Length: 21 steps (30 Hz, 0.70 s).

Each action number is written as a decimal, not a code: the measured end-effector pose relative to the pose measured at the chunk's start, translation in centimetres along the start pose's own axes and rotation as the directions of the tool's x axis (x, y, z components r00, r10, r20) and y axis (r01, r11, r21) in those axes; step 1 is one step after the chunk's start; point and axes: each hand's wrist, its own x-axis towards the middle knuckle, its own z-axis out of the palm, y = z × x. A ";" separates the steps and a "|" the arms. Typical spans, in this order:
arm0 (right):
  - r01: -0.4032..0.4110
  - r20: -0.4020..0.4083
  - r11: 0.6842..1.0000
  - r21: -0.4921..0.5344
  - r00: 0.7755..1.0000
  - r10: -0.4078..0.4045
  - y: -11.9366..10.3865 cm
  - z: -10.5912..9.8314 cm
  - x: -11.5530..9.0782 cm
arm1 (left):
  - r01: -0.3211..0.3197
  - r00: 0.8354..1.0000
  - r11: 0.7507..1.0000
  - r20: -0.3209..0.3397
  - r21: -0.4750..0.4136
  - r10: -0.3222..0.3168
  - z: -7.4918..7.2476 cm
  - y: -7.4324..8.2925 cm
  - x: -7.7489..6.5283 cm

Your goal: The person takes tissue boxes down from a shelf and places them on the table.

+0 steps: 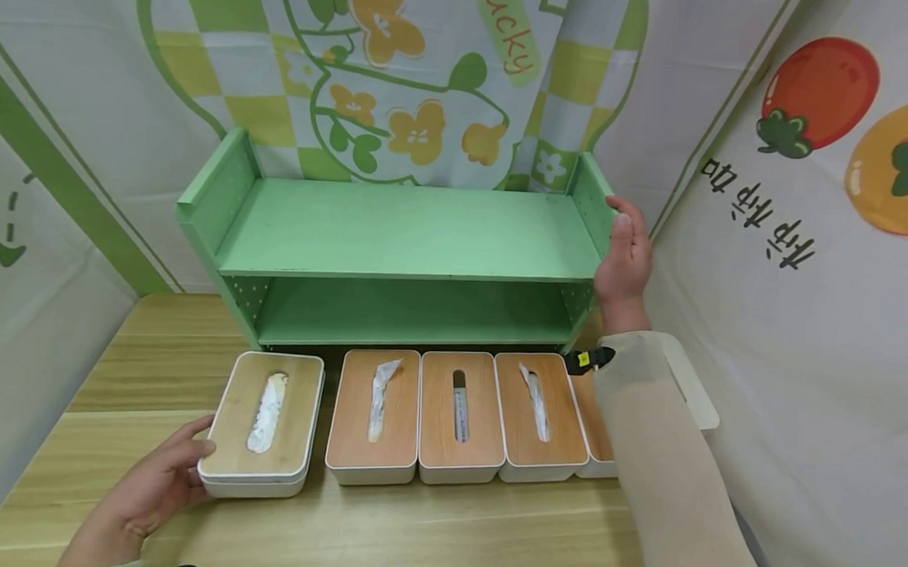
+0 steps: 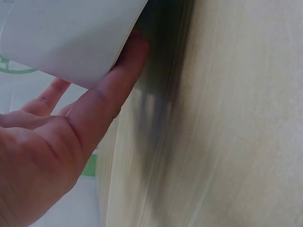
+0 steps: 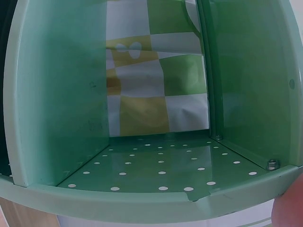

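Note:
My left hand [image 1: 150, 490] holds the near left corner of a white tissue box [image 1: 228, 409] with a wooden lid. In the left wrist view, a finger [image 2: 102, 106] reaches under the lower edge of the tissue box [image 2: 71, 38], close above the tabletop. White tissue shows in the lid's slot. My right hand [image 1: 624, 273] grips the right side panel of a green two-tier shelf [image 1: 411, 232]. Only a bit of that hand shows at the lower right corner of the right wrist view, beside the shelf's perforated side [image 3: 161, 161].
Right of the held box stand several more tissue boxes, including the nearest one [image 1: 352, 413], a middle one [image 1: 437, 425] and another [image 1: 561, 437]. My right forearm partly hides the last. The wooden table [image 1: 385, 531] is enclosed by printed cloth walls [image 1: 798, 329].

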 end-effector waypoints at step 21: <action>0.032 -0.006 0.999 0.005 0.999 -0.032 0.4 0.0 0.1 | 0.097 0.994 0.993 -0.062 0.074 -0.092 0.9 -0.2 0.7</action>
